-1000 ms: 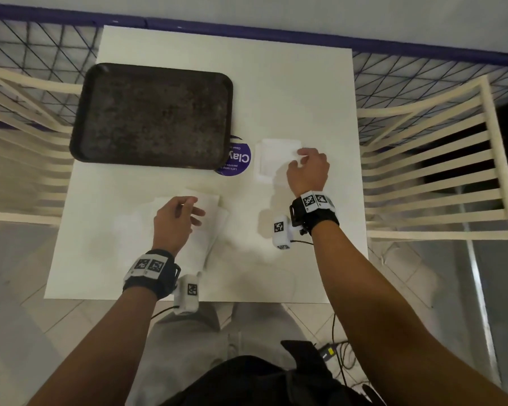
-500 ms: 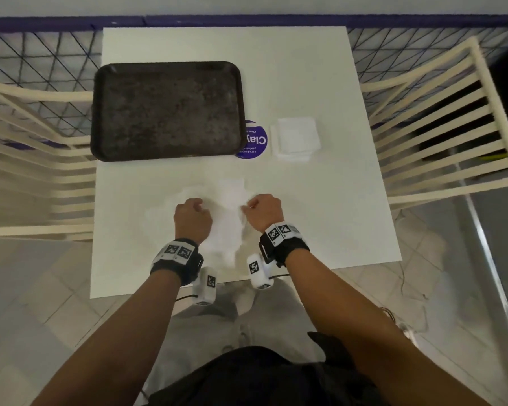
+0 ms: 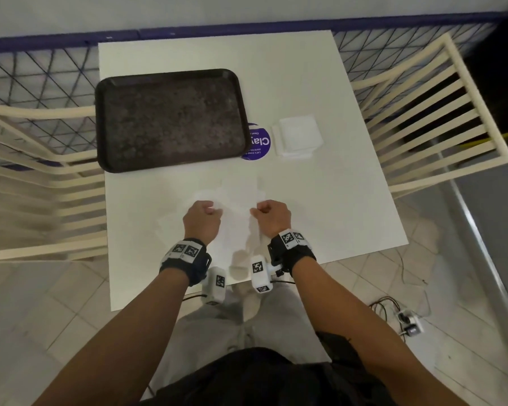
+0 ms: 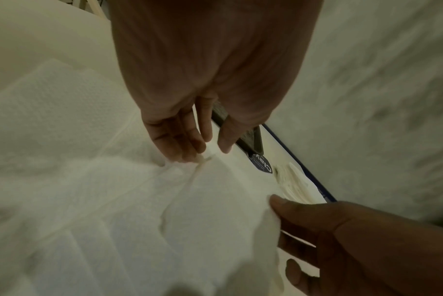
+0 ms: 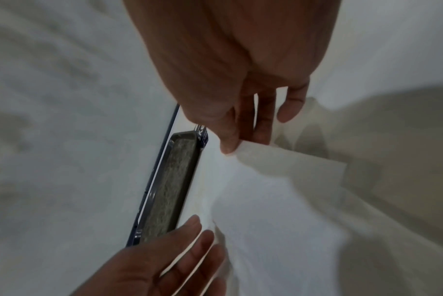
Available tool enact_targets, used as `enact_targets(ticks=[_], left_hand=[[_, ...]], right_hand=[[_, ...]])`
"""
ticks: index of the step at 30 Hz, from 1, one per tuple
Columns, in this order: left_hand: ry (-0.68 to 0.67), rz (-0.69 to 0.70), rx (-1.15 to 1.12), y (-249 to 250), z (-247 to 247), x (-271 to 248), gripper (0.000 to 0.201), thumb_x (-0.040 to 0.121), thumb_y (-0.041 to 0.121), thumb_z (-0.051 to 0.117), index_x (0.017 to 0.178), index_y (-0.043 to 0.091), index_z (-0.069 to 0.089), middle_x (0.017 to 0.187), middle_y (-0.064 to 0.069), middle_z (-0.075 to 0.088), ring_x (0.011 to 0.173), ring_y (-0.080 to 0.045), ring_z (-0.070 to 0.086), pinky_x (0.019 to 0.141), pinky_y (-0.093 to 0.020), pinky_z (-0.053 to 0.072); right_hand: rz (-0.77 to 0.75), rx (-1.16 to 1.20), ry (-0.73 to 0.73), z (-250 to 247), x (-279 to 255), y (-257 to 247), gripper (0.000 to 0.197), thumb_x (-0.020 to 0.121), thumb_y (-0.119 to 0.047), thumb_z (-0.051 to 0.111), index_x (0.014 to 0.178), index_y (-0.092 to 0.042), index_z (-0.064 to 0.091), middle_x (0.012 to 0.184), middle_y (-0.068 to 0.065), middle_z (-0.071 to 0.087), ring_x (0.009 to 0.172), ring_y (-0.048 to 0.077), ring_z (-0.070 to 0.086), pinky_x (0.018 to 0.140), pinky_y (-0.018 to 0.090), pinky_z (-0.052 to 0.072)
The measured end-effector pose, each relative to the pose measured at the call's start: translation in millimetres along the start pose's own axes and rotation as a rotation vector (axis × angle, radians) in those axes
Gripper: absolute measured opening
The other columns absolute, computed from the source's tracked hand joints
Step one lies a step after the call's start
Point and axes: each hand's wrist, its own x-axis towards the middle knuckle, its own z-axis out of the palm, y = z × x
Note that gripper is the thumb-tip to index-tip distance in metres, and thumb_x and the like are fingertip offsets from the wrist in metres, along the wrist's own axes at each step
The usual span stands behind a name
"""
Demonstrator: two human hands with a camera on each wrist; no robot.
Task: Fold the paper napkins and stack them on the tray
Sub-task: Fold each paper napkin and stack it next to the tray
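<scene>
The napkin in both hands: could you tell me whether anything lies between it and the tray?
Nothing visible does. Both the left hand and right hand pinch the napkin over bare table, and the tray beyond it holds nothing. The sticker and napkin stack lie off to the right.

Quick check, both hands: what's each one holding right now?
Left hand: pinching the left edge of the napkin.
Right hand: pinching the same napkin's right edge.

White square table (image 3: 320, 83) has a dark speckled tray (image 3: 170, 118) on it, a purple round sticker (image 3: 260, 142) beside that, a folded napkin stack (image 3: 298, 136), plus loose unfolded napkins (image 3: 235, 230) up front.
</scene>
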Motion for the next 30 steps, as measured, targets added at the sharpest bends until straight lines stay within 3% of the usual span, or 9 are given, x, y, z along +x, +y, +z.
enact_targets(ticks=[4, 6, 8, 10, 14, 16, 19, 24, 30], left_hand=[[-0.014, 0.054, -0.060, 9, -3, -4, 0.040, 0.097, 0.032, 0.068, 0.132, 0.014, 0.062, 0.112, 0.000, 0.070, 0.100, -0.016, 0.064, 0.093, -0.028, 0.047], [-0.037, 0.080, -0.090, 13, -3, -5, 0.042, 0.098, 0.034, 0.066, 0.136, 0.016, 0.061, 0.118, 0.000, 0.071, 0.101, -0.014, 0.061, 0.093, -0.024, 0.043], [-0.067, 0.095, -0.182, 16, -3, -5, 0.044, 0.097, 0.035, 0.069, 0.138, 0.020, 0.061, 0.117, -0.003, 0.072, 0.104, -0.018, 0.065, 0.097, -0.031, 0.050], [-0.072, 0.122, -0.263, 19, -3, -5, 0.044, 0.094, 0.030, 0.074, 0.136, 0.022, 0.063, 0.102, -0.008, 0.074, 0.096, -0.018, 0.070, 0.096, -0.042, 0.057], [-0.013, 0.236, -0.253, 25, -4, -8, 0.036, 0.092, 0.018, 0.075, 0.126, 0.028, 0.066, 0.057, 0.015, 0.054, 0.063, -0.007, 0.056, 0.082, -0.039, 0.059], [0.028, 0.301, -0.192, 28, -4, -11, 0.030, 0.092, 0.020, 0.074, 0.118, 0.033, 0.066, 0.059, 0.008, 0.049, 0.063, -0.014, 0.053, 0.075, -0.030, 0.055], [0.059, 0.392, -0.080, 32, -5, -15, 0.017, 0.094, 0.024, 0.072, 0.110, 0.030, 0.071, 0.063, 0.009, 0.053, 0.065, -0.014, 0.056, 0.071, -0.021, 0.045], [0.050, 0.439, -0.019, 36, -6, -17, 0.019, 0.094, 0.028, 0.074, 0.112, 0.024, 0.078, 0.075, 0.015, 0.062, 0.072, -0.003, 0.058, 0.072, -0.007, 0.041], [0.092, 0.458, 0.012, 40, -9, -19, 0.013, 0.094, 0.027, 0.074, 0.105, 0.023, 0.080, 0.092, 0.010, 0.070, 0.080, 0.003, 0.061, 0.072, -0.001, 0.041]], right_hand=[[-0.072, 0.181, 0.017, -9, 1, 0, 0.011, 0.084, -0.022, 0.079, 0.089, -0.022, 0.069, 0.082, -0.002, 0.074, 0.075, 0.013, 0.070, 0.084, 0.031, 0.055], [-0.139, 0.224, -0.006, -17, 1, -3, 0.011, 0.084, -0.016, 0.079, 0.086, -0.020, 0.069, 0.071, -0.003, 0.071, 0.060, 0.007, 0.065, 0.075, 0.026, 0.053], [-0.188, 0.254, -0.037, -23, 2, -6, 0.010, 0.084, -0.014, 0.079, 0.087, -0.016, 0.069, 0.070, 0.001, 0.072, 0.057, 0.007, 0.064, 0.073, 0.025, 0.053], [-0.209, 0.279, -0.056, -26, 3, -8, 0.010, 0.084, -0.013, 0.079, 0.089, -0.015, 0.070, 0.072, 0.004, 0.073, 0.059, 0.010, 0.065, 0.075, 0.027, 0.054], [-0.234, 0.329, -0.073, -33, 0, -9, 0.029, 0.086, -0.013, 0.076, 0.113, -0.019, 0.067, 0.075, 0.004, 0.076, 0.067, 0.014, 0.069, 0.079, 0.032, 0.056], [-0.309, 0.322, -0.103, -37, -2, -11, 0.050, 0.087, -0.012, 0.075, 0.131, -0.029, 0.057, 0.076, 0.004, 0.074, 0.074, 0.015, 0.069, 0.082, 0.026, 0.056], [-0.423, 0.214, -0.119, -42, -5, -17, 0.059, 0.085, -0.020, 0.078, 0.137, -0.039, 0.056, 0.083, 0.007, 0.064, 0.077, 0.015, 0.060, 0.080, 0.015, 0.050], [-0.452, 0.051, -0.077, -46, -1, -25, 0.029, 0.086, -0.028, 0.079, 0.115, -0.025, 0.076, 0.080, -0.012, 0.058, 0.070, 0.006, 0.052, 0.074, 0.015, 0.043], [-0.459, 0.049, -0.028, -46, 3, -27, 0.009, 0.085, -0.027, 0.079, 0.094, -0.027, 0.078, 0.091, 0.000, 0.067, 0.075, 0.010, 0.058, 0.073, 0.015, 0.044]])
